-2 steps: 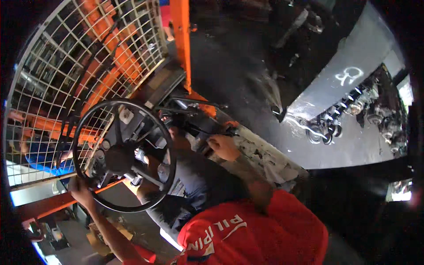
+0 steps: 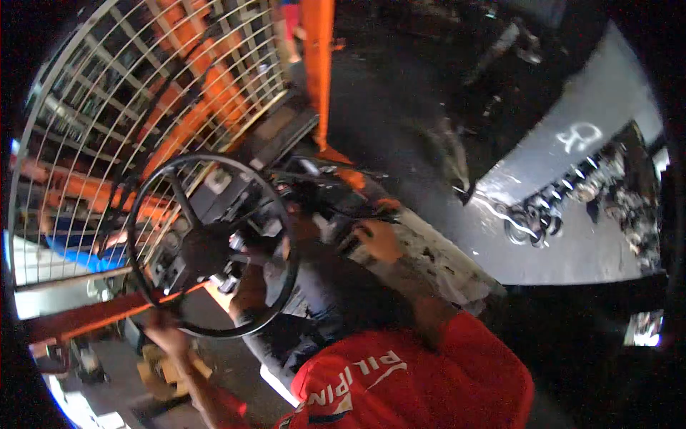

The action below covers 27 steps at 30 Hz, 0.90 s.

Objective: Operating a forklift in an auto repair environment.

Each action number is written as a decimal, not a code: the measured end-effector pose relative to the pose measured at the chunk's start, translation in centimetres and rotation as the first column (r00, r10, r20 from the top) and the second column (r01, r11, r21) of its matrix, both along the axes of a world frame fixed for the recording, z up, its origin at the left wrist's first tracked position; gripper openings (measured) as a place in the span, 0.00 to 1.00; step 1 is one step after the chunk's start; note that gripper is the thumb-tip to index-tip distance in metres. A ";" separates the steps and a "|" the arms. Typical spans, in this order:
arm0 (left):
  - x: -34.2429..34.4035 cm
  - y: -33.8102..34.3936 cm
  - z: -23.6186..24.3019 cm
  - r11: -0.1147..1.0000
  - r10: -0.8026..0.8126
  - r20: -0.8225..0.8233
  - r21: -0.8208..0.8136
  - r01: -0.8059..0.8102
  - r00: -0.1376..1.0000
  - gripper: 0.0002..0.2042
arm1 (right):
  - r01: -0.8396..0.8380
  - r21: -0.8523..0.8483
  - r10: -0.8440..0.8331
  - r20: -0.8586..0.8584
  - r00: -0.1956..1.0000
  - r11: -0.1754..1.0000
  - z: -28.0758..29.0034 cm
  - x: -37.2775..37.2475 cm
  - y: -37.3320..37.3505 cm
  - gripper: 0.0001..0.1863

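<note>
My left hand is closed around the lower-left rim of a black steering wheel. The wheel stands in front of my knees, with dark spokes running to a round hub. To the right of the wheel, my right hand has its fingers curled low beside my thigh. Whatever those fingers hold, if anything, is hidden. Just beyond it lie black control levers, close to an orange-edged panel. My legs in dark trousers reach under the wheel toward the floor.
A pale wire mesh guard and an orange upright post stand ahead. Behind the mesh, a person in blue is partly visible. At right, a large grey metal block with dark machine parts stands close by. A cardboard box lies lower left.
The steering wheel has turned counterclockwise, my left hand moving with its rim toward the bottom. The whole view has shifted slightly. My right hand stays by the levers.
</note>
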State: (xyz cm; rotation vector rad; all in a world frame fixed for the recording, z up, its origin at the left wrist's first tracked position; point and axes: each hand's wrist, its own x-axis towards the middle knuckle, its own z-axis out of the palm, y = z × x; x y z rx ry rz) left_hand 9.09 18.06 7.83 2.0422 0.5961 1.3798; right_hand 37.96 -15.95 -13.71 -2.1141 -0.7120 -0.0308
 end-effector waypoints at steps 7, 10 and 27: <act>7.4 -17.5 -6.2 0.887 -0.119 -0.543 0.318 0.334 0.831 0.09 | -0.079 0.063 0.083 -0.068 0.994 0.995 -3.4 1.3 -1.4 0.12; 15.7 -19.0 -5.4 0.831 -0.236 -0.642 0.256 0.494 0.730 0.14 | -0.176 -0.111 0.166 -0.094 0.982 0.978 -2.9 0.6 -3.1 0.16; -0.5 -6.3 7.1 0.782 0.620 -0.420 0.253 -0.570 0.663 0.12 | -0.126 -0.145 0.093 -0.214 0.972 0.981 -8.0 2.2 -15.3 0.17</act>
